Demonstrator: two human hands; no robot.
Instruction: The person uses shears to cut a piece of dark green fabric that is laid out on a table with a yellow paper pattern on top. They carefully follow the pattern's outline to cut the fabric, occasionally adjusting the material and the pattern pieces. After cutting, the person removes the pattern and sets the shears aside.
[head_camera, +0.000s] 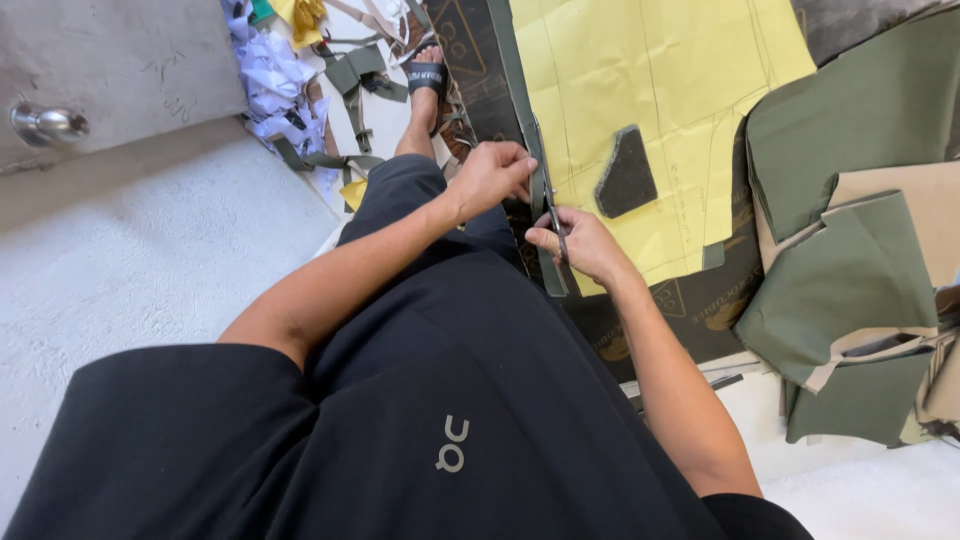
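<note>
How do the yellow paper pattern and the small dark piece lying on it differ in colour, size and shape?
The yellow pattern is bright yellow, while the dark piece is dark grey. The pattern is far larger and runs out of view at the top; the dark piece shows whole. The pattern carries drawn lines; the dark piece looks plain. Both lie flat, the dark piece on top of the pattern.

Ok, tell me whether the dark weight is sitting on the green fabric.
No: the dark weight lies on the yellow paper pattern, apart from the cut green fabric pieces stacked at the right.
</note>
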